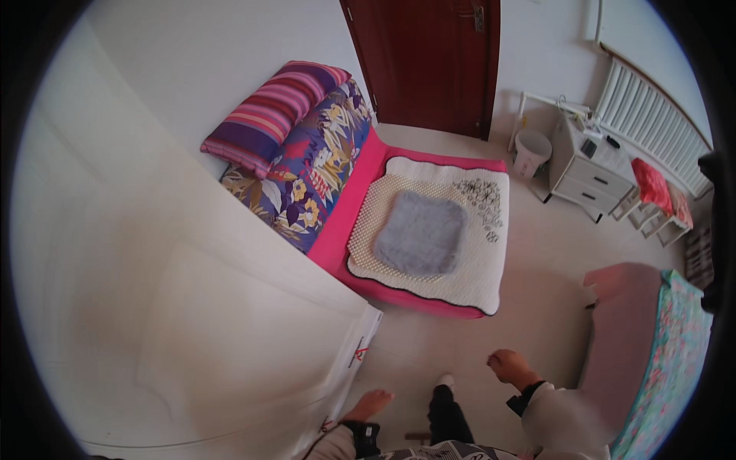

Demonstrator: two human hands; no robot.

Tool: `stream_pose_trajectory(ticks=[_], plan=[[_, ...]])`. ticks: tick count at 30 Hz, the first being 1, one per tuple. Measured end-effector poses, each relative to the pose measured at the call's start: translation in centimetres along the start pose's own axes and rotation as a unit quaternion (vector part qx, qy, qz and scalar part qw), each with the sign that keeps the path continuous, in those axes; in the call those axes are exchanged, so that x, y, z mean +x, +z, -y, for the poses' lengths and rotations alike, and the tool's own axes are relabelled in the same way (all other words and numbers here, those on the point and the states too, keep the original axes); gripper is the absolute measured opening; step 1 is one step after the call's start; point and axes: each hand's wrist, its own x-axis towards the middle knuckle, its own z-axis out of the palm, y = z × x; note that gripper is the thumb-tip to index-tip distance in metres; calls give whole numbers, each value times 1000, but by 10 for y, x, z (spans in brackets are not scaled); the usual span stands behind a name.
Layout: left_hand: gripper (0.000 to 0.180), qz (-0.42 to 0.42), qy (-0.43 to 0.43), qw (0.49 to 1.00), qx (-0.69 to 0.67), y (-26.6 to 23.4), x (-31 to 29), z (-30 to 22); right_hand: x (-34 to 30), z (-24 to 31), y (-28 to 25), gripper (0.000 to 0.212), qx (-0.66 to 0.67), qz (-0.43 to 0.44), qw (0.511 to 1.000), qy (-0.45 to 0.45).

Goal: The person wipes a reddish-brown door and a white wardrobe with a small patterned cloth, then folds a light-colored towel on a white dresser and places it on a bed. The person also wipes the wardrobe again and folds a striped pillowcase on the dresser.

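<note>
My left hand [372, 405] hangs low in front of me, beside the edge of a large white panel [261, 322]. It holds nothing that I can see, and its fingers are loosely extended. My right hand [512, 368] is raised over the floor on the right, with the fingers loosely bent and the thumb a little apart. It also appears to carry nothing. Dark bands circle both wrists. Beyond my hands stands a pink daybed [372, 290] with a white quilted mat [479, 264], a beaded mat [368, 222] and a grey fluffy cushion [422, 232] on it.
Striped pillow [280, 111] and floral backrest [314, 169] line the daybed's left. A dark red door [425, 65] is behind it. At the right are a white bin [530, 157], a drawer cabinet [590, 172], stools [659, 207] and a covered piece of furniture [629, 330].
</note>
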Motion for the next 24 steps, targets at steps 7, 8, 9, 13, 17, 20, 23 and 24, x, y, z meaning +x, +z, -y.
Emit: stream_pose_trajectory(ticks=[7, 8, 9, 13, 17, 20, 23, 24], plan=[[75, -336, -221, 816, -414, -245, 286, -15, -96, -169, -104, 17, 110, -171, 919, 339], [71, -345, -246, 809, -408, -292, 315, 2, -106, -178, -113, 16, 30, -158, 939, 304], [67, -366, -199, 771, -481, -335, 334, 18, -111, -185, -117, 14, -64, -140, 955, 254], [71, -552, -115, 457, -688, -476, 403, 85, -114, -198, -122, 12, -227, -102, 962, 113], [91, -596, -67, 256, -758, -573, 423, 172, -117, -176, -120, 16, -245, -105, 943, 198], [88, -639, -49, 218, -736, -600, 415, 225, -129, -134, -127, 18, -190, -44, 943, 270], [68, -650, -67, 163, -739, -623, 400, 275, -107, -108, -154, 21, -124, -6, 958, 258], [61, -648, -75, 141, -744, -627, 396, 290, -95, -105, -164, 21, -101, 6, 962, 253]])
